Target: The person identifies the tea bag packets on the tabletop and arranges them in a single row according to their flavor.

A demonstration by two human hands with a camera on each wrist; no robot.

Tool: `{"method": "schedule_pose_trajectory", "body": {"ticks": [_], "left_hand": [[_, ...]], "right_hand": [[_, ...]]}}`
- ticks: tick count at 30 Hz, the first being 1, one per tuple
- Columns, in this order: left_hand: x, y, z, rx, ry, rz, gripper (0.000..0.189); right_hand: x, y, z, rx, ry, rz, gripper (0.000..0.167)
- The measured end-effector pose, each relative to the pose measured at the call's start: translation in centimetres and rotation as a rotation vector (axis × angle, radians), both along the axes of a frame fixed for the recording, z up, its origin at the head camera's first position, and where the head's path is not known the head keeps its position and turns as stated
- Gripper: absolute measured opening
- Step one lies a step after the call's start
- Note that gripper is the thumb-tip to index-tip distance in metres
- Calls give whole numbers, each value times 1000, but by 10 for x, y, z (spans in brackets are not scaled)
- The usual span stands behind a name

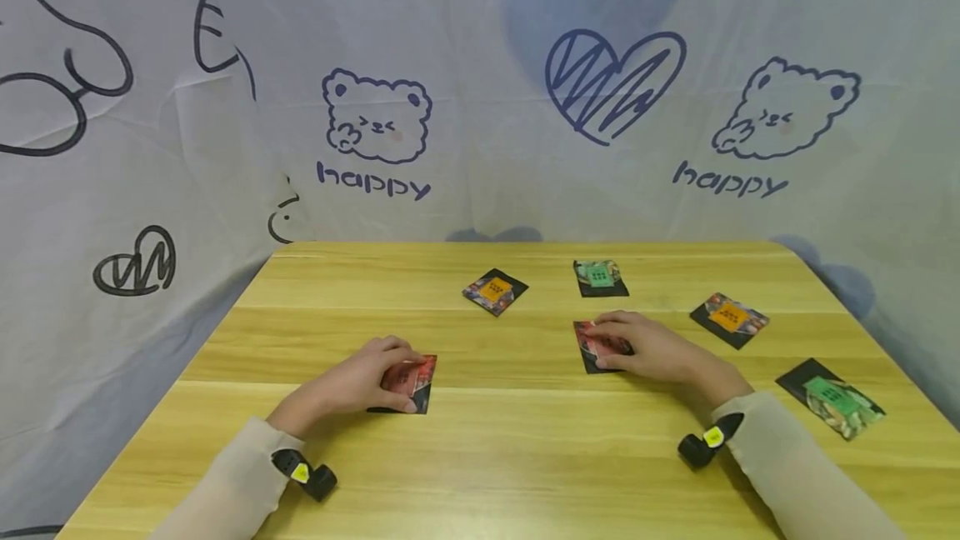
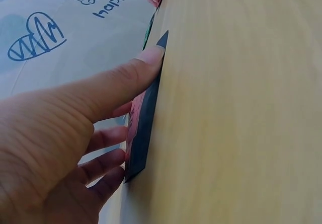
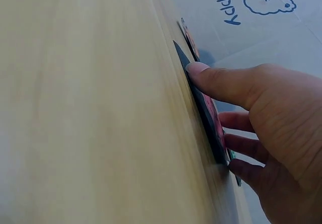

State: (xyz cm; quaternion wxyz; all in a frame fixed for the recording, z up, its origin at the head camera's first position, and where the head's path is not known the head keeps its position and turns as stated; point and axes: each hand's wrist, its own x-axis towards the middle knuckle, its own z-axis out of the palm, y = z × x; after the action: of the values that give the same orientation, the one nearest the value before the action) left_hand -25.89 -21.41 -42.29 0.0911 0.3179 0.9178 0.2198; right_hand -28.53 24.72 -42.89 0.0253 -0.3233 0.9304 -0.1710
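Note:
On the left of the table, my left hand (image 1: 375, 373) holds a small flat red-and-black packet (image 1: 425, 373) by its edges. The left wrist view has my thumb on the black near edge of this packet (image 2: 143, 128) and the other fingers along its red far side. My right hand (image 1: 648, 346) grips a similar red-and-black packet (image 1: 588, 352) right of the middle. In the right wrist view, the thumb presses the near edge of that packet (image 3: 204, 108), fingers at its far side. Both packets are low at the tabletop; each is partly covered by a hand.
Two packets with orange labels, one at the back (image 1: 496, 292) and one at the right (image 1: 729, 320), lie on the wooden table (image 1: 495, 473). A green-labelled packet (image 1: 601, 277) lies at the back, another green-labelled packet (image 1: 831, 399) far right. Behind hangs a printed cloth (image 1: 487, 132).

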Motion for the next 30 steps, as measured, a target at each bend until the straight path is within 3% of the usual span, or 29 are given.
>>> {"method": "schedule_pose_trajectory", "body": {"ticks": [7,15,25,30], "left_hand": [[-1,3,-5,10,41,3,71],[0,4,-6,23,26,11,70],[0,6,-4,-1,62,27,73],[3,7,0,-13,37,51,73]], "right_hand": [[2,-3,-1,9,9,-9,53],[5,-5,-3,0,-4,-7,52],[9,-15,-1,-8,4,-1,54],[12,-22,-1,1,-4,15,54]]}}
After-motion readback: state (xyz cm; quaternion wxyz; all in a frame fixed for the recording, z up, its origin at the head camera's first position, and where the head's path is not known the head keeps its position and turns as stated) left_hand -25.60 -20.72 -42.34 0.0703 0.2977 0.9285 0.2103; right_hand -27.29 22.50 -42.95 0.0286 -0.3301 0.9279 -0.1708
